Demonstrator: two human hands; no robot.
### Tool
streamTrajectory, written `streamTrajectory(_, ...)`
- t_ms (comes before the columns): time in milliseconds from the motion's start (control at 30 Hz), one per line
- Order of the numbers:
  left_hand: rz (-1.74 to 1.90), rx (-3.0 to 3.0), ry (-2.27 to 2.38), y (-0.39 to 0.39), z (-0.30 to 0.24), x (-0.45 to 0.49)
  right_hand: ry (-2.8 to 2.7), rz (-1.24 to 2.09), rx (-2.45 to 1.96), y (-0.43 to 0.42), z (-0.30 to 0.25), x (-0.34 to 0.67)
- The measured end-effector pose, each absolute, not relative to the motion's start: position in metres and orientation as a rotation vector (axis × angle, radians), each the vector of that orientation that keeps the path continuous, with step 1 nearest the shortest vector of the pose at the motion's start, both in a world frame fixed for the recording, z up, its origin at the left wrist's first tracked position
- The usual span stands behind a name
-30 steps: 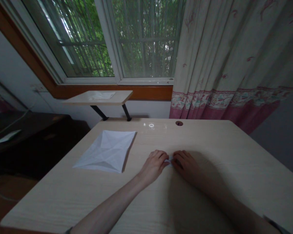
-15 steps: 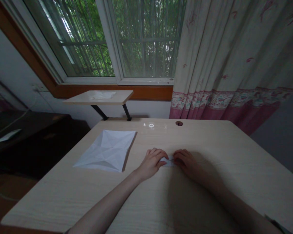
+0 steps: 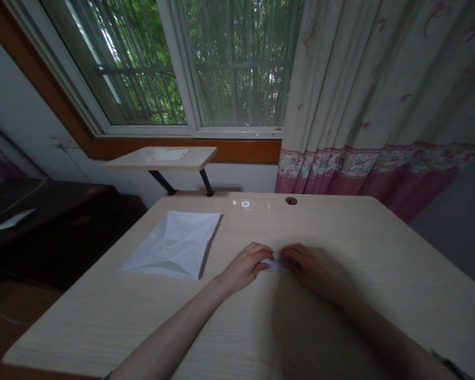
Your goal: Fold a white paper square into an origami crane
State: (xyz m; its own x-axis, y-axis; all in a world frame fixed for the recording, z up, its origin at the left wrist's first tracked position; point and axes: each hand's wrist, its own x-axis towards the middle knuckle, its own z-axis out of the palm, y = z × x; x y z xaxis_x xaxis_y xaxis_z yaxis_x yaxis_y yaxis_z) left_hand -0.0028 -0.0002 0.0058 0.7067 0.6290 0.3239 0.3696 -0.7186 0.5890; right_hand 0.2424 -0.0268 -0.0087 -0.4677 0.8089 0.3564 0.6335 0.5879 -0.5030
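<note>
The left hand (image 3: 245, 267) and right hand (image 3: 307, 266) grasp a small folded paper (image 3: 274, 263) from opposite sides, fingertips pressing it evenly against the desk (image 3: 103, 322), with a creased sheet (image 3: 171, 244) well left.

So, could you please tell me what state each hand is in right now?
Left hand: closed, holding one end of the small folded white paper.
Right hand: closed, holding the other end of it.
</note>
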Motion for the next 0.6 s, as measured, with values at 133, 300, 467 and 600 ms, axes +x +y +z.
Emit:
streamTrajectory(133,0.691,2.451,0.753,-0.002,0.007,-0.002,-2.265,0.376,-1.120,-0.028,-0.009,0.242)
streamTrajectory(300,0.674,2.433,0.769,-0.004,0.006,-0.003,-2.315,0.387,-1.102,-0.028,-0.015,0.244)
streamTrajectory(467,0.672,2.474,0.730,-0.004,0.006,-0.003,-2.369,0.334,-1.074,-0.030,-0.015,0.246)
streamTrajectory(600,0.640,2.528,0.696,-0.005,0.009,-0.003,-2.410,0.340,-1.073,-0.035,-0.002,0.242)
